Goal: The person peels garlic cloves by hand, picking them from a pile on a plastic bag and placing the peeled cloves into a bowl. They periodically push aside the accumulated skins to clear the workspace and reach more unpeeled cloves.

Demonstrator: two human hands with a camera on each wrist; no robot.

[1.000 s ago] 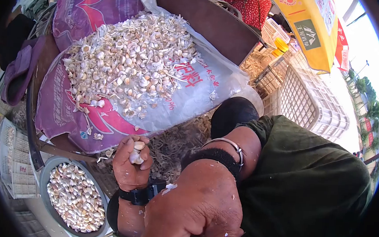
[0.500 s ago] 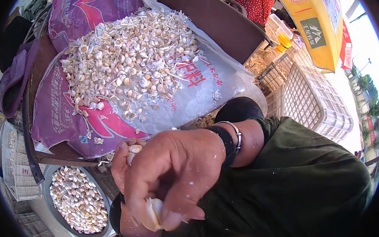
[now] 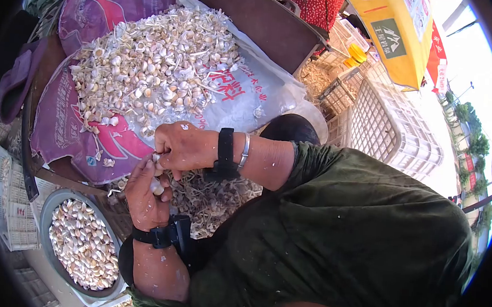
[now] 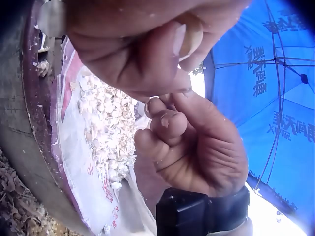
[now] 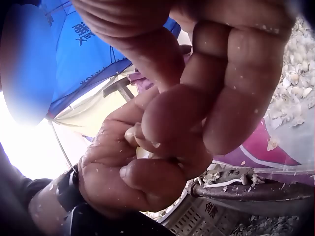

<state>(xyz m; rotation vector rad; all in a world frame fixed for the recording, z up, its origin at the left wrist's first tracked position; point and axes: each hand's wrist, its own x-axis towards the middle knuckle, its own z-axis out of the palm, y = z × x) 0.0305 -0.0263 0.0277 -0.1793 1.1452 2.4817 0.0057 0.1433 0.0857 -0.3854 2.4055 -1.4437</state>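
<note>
My left hand (image 3: pixel 146 201) is raised in front of the sacking's near edge, holding garlic in its curled fingers. A pale garlic clove (image 3: pixel 157 187) shows at its palm, and the left wrist view also shows the clove (image 4: pixel 192 37) under the thumb. My right hand (image 3: pixel 187 147) meets the left fingertips from the other side, its thumb and fingers pinching at a small whitish bit of garlic (image 3: pixel 156 157). The fingers mostly hide it. Behind both hands, a heap of loose garlic cloves (image 3: pixel 156 63) with skins and stalks lies on a purple and white sack (image 3: pixel 50 127).
A grey basin (image 3: pixel 43 228) full of cloves stands low at the left, beside a white crate (image 3: pixel 24 233). Dry skins and stalks (image 3: pixel 212 202) lie below the hands. Plastic crates (image 3: pixel 418 144) stand at the right, under a yellow umbrella (image 3: pixel 409 68).
My right hand has come up from low in front, where it pinched a clove with loose skin, and moved away to the left hand. The left hand still holds garlic.
</note>
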